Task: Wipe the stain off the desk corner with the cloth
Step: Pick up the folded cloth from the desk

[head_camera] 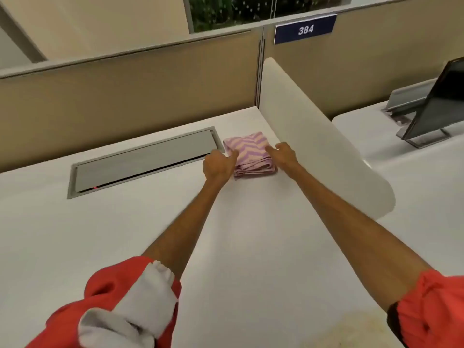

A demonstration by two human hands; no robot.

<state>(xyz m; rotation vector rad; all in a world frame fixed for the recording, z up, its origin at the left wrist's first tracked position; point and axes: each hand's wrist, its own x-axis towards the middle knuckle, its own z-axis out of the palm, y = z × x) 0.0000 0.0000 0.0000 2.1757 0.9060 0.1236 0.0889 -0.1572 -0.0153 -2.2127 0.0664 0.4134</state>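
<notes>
1. Two hands reach out together to the far right corner of the desk (251, 247), where the cloth (251, 153) lies folded into a thick pad, close to the white side divider (313, 136).
2. The left hand (218, 167) touches the cloth's left edge with fingers curled and thumb forward; the right hand (285, 154) rests at its right edge, fingers bent onto the top fold. Whether either one has pinched the fabric yet, I cannot tell.
3. The cloth looks soft, light and limp, layered in several folds, so it will likely sag or unfold if lifted by one edge; pressing flat on top, or gripping the whole stack near its front folded edge, should keep it together as a wiping pad.
4. A faint yellowish stain (351, 325) shows at the near right edge of the desk, well apart from the cloth.
5. A closed grey cable hatch (143, 162) sits just left of the cloth.
6. The desk between cloth and stain is bare; only the person's own right forearm crosses that path.
</notes>
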